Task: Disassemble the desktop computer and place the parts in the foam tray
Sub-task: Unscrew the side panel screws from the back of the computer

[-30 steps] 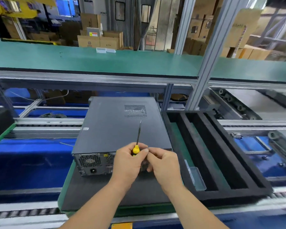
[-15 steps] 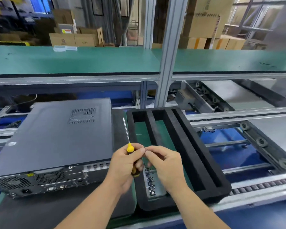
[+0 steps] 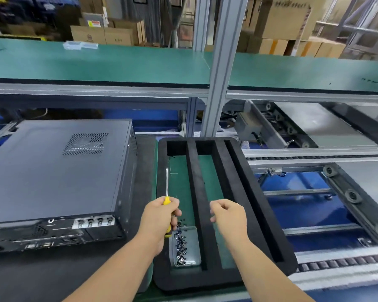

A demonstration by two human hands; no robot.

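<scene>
Desktop computer, at nine o'clock: we judge it heavy, rigid, gripped by its edges; left hand grips screwdriver, right hand loosely curled, empty.

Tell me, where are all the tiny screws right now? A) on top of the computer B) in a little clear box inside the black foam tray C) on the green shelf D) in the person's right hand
B: the small dark screws lie heaped in a clear plastic box that sits in the leftmost slot of the black foam tray, just beside the left hand holding the yellow-handled screwdriver.
</scene>
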